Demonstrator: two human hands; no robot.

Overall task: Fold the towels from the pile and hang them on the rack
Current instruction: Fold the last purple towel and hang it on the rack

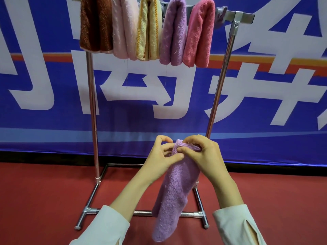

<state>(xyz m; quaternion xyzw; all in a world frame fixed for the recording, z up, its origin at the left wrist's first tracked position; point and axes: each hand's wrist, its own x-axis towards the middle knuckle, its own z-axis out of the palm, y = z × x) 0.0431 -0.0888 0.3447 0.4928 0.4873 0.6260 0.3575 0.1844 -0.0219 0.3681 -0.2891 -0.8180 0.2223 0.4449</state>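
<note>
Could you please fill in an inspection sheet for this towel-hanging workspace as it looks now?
Surface: red floor under the rack.
Job's things: brown towel, pink towel, yellow towel, purple towel and coral towel hang folded on the rack's top bar; lilac towel held in front; pile not in view.
Clutter: nothing seen.
Hands: left hand and right hand both pinch the lilac towel's top edge.
Cables: nothing seen.
Surroundings: blue banner with white characters behind.

The left hand (160, 157) and right hand (205, 154) are bare; the left sleeve (109, 227) and right sleeve (237, 225) are pale cream with slit cuffs.
</note>
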